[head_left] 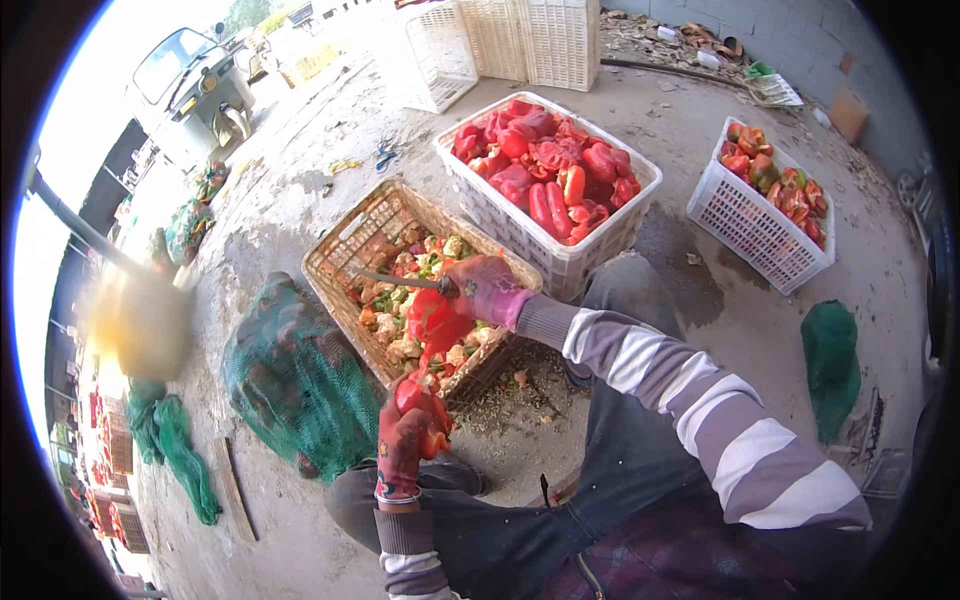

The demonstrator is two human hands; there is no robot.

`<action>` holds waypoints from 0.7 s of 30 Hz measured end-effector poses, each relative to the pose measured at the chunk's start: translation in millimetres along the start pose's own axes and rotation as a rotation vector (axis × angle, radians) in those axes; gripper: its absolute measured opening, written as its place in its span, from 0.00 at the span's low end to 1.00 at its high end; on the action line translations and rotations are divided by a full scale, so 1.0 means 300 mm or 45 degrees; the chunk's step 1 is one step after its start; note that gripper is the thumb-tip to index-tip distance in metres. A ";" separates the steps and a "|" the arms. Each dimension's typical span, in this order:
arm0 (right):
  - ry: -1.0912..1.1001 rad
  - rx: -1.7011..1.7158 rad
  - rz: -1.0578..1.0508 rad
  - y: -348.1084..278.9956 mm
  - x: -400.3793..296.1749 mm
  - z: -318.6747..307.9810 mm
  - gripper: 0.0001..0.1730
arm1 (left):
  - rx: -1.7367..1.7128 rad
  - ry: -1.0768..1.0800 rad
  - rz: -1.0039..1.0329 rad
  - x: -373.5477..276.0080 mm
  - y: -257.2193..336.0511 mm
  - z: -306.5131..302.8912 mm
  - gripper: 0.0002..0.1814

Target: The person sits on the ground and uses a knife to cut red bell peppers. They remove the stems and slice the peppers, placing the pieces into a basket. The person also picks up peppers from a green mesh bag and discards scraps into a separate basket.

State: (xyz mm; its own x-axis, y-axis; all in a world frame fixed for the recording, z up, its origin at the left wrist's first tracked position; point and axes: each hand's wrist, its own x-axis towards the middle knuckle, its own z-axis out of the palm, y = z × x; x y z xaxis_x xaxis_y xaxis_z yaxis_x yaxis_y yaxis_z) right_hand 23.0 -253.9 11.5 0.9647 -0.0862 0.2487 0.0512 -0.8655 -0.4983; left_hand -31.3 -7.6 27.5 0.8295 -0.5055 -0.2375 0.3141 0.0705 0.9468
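Note:
My left hand [401,442], in a red patterned glove, grips a red bell pepper [412,394] at the near corner of a brown plastic crate [337,330]. Over that crate, my right hand [491,289] in a pink floral glove holds a knife [397,280], its thin blade pointing left. Just below the right hand is a blurred red pepper piece [439,322]; whether the hand holds it, I cannot tell. Pale pepper cores and green stems [397,341] lie inside the brown crate. Beside it a white crate [551,259] is heaped with red peppers [555,161].
A second white crate [750,232] on the right holds red-green peppers [776,180]. Left of the brown crate lies a filled green mesh sack [300,382]. Stacked crates [525,41] stand behind. Seeds [517,405] litter the concrete. A three-wheeled vehicle [191,90] is parked far left.

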 end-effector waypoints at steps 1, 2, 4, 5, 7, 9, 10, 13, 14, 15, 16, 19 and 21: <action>-0.040 -0.152 -0.033 0.011 0.009 0.016 0.10 | 0.015 -0.049 -0.105 0.001 -0.021 -0.010 0.30; -0.111 -0.205 -0.049 0.021 0.001 0.012 0.10 | 0.125 -0.124 -0.181 0.005 -0.005 -0.006 0.31; -0.326 -0.312 -0.003 0.022 0.015 -0.045 0.11 | 0.078 -0.191 -0.195 0.017 -0.031 -0.026 0.34; -0.478 -0.371 0.054 0.010 0.033 -0.082 0.11 | 0.083 -0.215 -0.243 0.025 -0.031 -0.030 0.35; -0.279 -0.516 0.187 0.114 0.098 -0.114 0.10 | -0.156 -0.195 -0.330 -0.007 -0.020 0.008 0.34; -0.057 -0.515 0.339 0.289 0.170 -0.193 0.10 | -0.239 -0.228 -0.363 -0.016 -0.012 0.012 0.35; 0.008 -0.562 0.417 0.355 0.195 -0.277 0.10 | -0.215 -0.280 -0.347 -0.008 -0.017 0.008 0.36; 0.381 -0.815 0.567 0.528 0.229 -0.493 0.10 | -0.130 -0.265 -0.375 0.020 -0.033 0.008 0.37; 0.355 -0.694 0.640 0.582 0.238 -0.545 0.12 | -0.072 -0.193 -0.403 0.016 -0.023 0.020 0.38; 0.596 -0.518 0.717 0.642 0.239 -0.588 0.13 | -0.019 -0.133 -0.430 0.015 -0.009 0.036 0.38; 0.803 -0.650 0.519 0.653 0.209 -0.627 0.12 | 0.081 -0.144 -0.485 0.018 0.016 0.050 0.39; 0.764 -0.540 0.817 0.777 0.158 -0.705 0.16 | -0.327 -0.431 -0.465 0.006 -0.053 0.031 0.40; 0.803 -0.520 0.640 0.860 0.055 -0.623 0.21 | -0.347 -0.465 -0.427 0.019 -0.068 0.047 0.39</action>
State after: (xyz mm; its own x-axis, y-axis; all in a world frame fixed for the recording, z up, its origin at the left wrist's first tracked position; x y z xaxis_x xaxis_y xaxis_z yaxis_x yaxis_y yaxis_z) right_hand 3.8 -570.6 42.2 0.5217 -0.6518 0.5504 -0.5496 -0.7502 -0.3675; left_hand -39.5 -24.0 9.8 0.4653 -0.7998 -0.3792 0.6812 0.0499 0.7304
